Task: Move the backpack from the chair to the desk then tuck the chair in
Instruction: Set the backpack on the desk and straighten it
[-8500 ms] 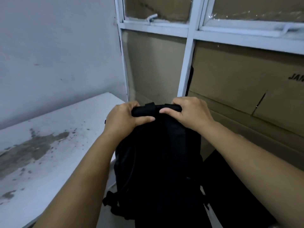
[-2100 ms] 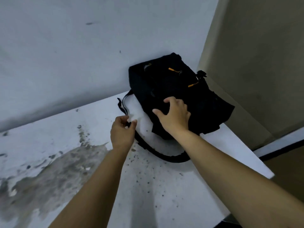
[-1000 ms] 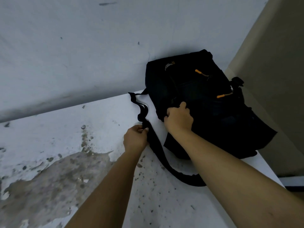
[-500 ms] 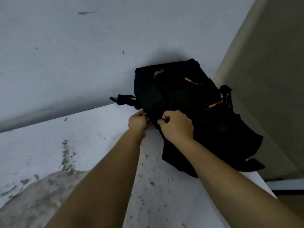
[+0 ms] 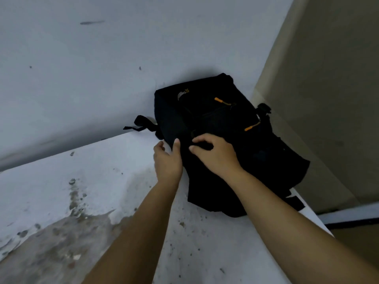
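The black backpack (image 5: 221,140) lies on the stained white tabletop (image 5: 102,201) right of frame centre, its top end against the grey wall (image 5: 102,68). The left hand (image 5: 167,160) rests at the bag's left edge, grip open with fingers spread. The right hand (image 5: 215,155) lies on the bag, grip closed on a fold of black fabric.

Dim, soft (edges warped) view
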